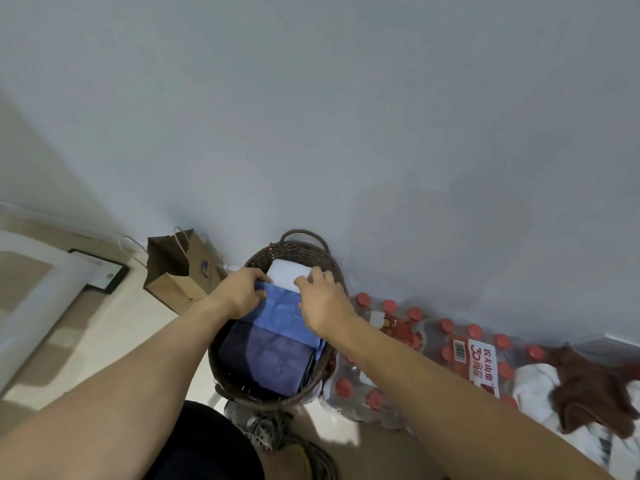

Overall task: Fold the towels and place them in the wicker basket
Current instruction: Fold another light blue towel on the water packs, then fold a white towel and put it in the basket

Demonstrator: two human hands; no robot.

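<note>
A dark oval wicker basket (pixel 228 379) stands on the floor against the wall. Inside lie a folded white towel (pixel 284 276) at the far end, a folded light blue towel (pixel 282 315) in the middle and a folded dark purple towel (pixel 268 362) at the near end. My left hand (pixel 242 291) grips the left edge of the blue towel. My right hand (pixel 320 299) rests on its right side, fingers touching the white towel. A brown towel (pixel 585 393) lies crumpled on white cloth (pixel 535 379) at the right.
A brown paper bag (pixel 180 271) stands left of the basket. A shrink-wrapped pack of red-capped water bottles (pixel 460 355) lies right of it. A framed picture (pixel 104 271) leans at far left. My shoe (pixel 263 427) is just below the basket.
</note>
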